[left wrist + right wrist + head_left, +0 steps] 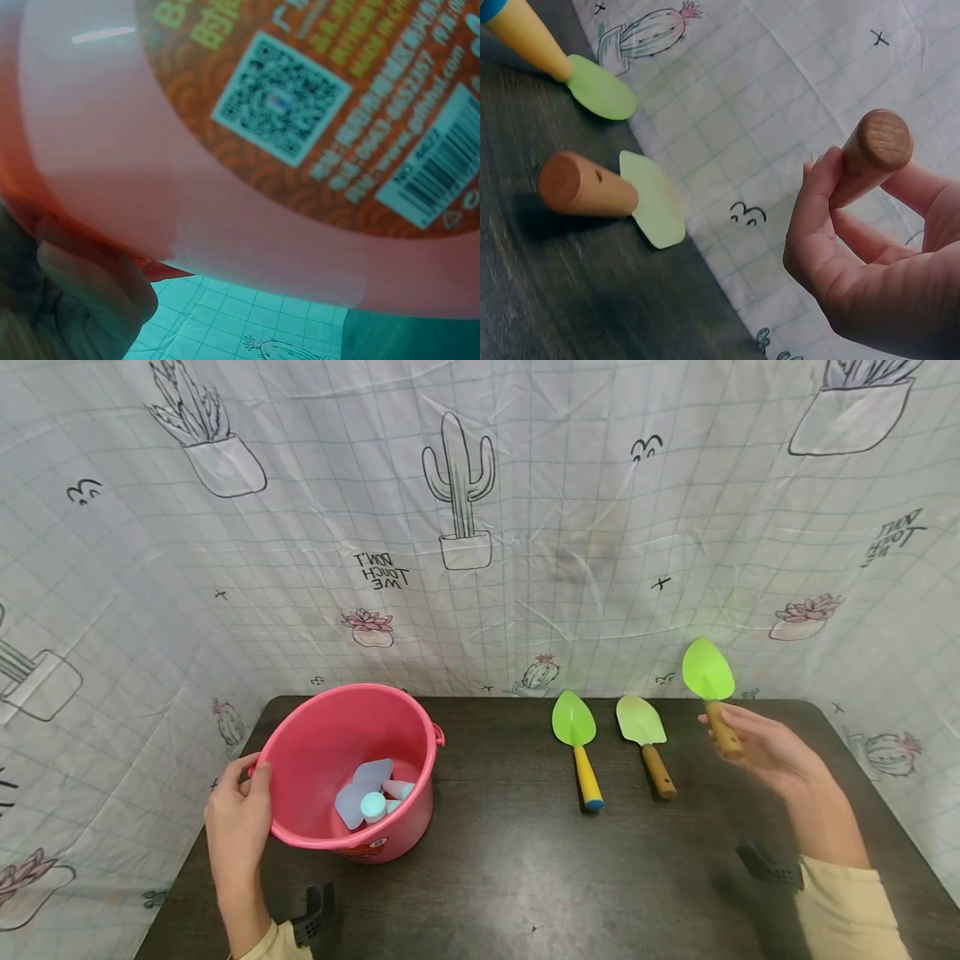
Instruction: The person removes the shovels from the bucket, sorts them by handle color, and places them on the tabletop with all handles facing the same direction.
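In the head view my left hand (238, 814) grips the left rim of a pink bucket (408, 827), which is tilted toward me. The left wrist view shows the bucket's side with an orange label (300, 135) and my curled fingers at its edge. Inside the bucket lie grey-blue and pink pieces with light-blue ends (372, 807). My right hand (772, 752) pinches the wooden handle of a green garden trowel (708, 670), raised above the table with its blade up. In the right wrist view that handle's round end (885, 139) points toward the camera.
Left of my right hand, a trowel with a wooden handle (657, 771) and pale green blade lies on the dark table (495, 868). Beside it is a green trowel with a yellow handle (587, 775) and blue end. A cactus-print cloth (570, 527) hangs behind and at both sides.
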Motion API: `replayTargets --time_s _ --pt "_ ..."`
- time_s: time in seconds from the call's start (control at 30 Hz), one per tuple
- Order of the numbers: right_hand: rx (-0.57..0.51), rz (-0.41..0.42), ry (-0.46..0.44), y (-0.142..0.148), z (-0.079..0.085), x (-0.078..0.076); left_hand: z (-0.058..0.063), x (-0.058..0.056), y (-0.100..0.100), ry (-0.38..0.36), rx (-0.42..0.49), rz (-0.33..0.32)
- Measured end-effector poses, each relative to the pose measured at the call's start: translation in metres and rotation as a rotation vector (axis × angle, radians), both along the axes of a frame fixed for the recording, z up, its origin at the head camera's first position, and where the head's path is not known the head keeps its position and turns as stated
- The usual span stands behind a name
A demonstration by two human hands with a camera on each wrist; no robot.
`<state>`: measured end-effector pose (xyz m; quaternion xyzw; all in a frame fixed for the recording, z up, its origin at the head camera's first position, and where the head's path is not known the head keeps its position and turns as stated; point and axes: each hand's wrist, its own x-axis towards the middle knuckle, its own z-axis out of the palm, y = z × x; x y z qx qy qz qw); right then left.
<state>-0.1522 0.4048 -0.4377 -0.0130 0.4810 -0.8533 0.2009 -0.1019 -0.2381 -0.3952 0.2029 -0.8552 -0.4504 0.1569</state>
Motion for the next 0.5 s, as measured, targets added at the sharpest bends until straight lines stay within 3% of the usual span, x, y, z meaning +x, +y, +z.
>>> replayTargets --time_s 0.5 --pt "0.129 0.005 0.03 0.017 -0.019 0.001 0.001 -0.001 0.001 -0.007 0.01 0.007"
